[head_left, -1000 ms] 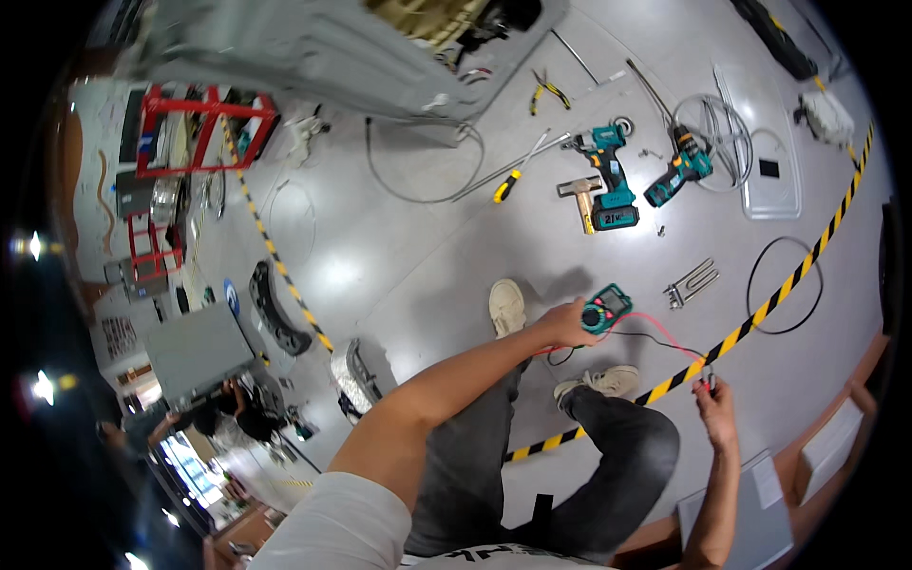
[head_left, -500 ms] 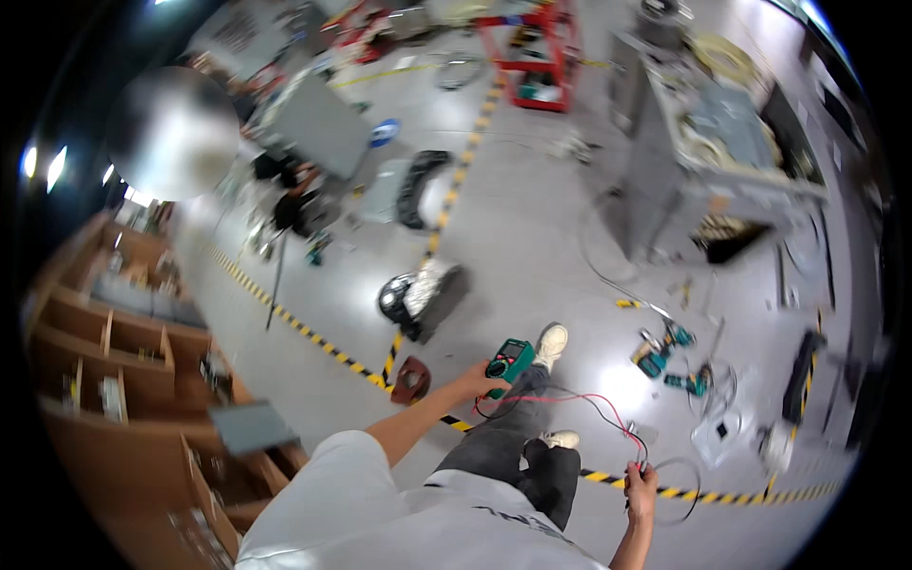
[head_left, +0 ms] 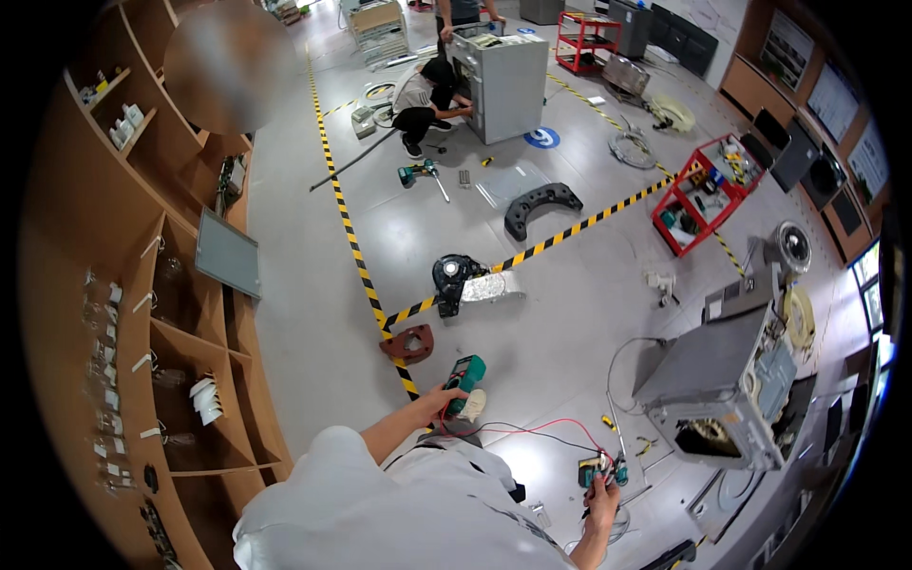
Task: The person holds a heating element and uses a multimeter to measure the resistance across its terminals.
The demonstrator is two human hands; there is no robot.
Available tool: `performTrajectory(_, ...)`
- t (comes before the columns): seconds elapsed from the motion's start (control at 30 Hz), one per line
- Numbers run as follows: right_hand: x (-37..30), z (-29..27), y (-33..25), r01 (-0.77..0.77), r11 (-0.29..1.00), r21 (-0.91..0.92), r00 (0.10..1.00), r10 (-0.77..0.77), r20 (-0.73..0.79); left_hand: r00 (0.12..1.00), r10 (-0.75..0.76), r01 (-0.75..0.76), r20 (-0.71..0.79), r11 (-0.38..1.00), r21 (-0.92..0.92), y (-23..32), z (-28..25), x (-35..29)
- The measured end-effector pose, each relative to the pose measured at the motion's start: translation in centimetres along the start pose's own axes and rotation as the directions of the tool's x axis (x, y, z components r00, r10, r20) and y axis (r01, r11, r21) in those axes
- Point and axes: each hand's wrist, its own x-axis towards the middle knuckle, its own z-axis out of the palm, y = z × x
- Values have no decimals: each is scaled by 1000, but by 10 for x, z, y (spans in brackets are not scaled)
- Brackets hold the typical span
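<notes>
My left hand is closed round a green multimeter, held out in front of me above the floor. A red test lead and a black one run from the meter across to my right. There my right hand is closed on the ends of the test leads; the probe tips are too small to make out. Beyond its fingers a green cordless drill shows on the floor, overlapped by the leads. One of my shoes appears just below the meter.
Brown shelving stands along the left. A dark red block, a black motor housing and a curved black weight lie ahead. An opened grey appliance and a red cart are right. Farther off, a person crouches by a grey cabinet.
My view has swung to the right and lifted, bringing the crouching person and the cabinet nearer the middle. Both hands keep their hold on the multimeter and the test leads.
</notes>
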Motion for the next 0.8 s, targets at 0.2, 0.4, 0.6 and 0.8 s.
performTrajectory(0.2, 18, 65, -35, -22, 995, -102, 999, 26, 37, 998, 62, -62, 4, 997, 37, 61, -33, 23)
performTrajectory(0.4, 22, 109, -55, -32, 983, -179, 994, 50, 96, 981, 143, -153, 133, 986, 68, 100, -27, 37)
performTrajectory(0.6, 24, 116, -69, 2, 982, -188, 991, 23, 134, 964, 163, -166, 209, 986, -1, 90, -5, 52)
performTrajectory(0.8, 23, 100, -73, 62, 981, -183, 996, -49, 77, 968, 142, -150, 208, 988, 21, 70, 15, 54)
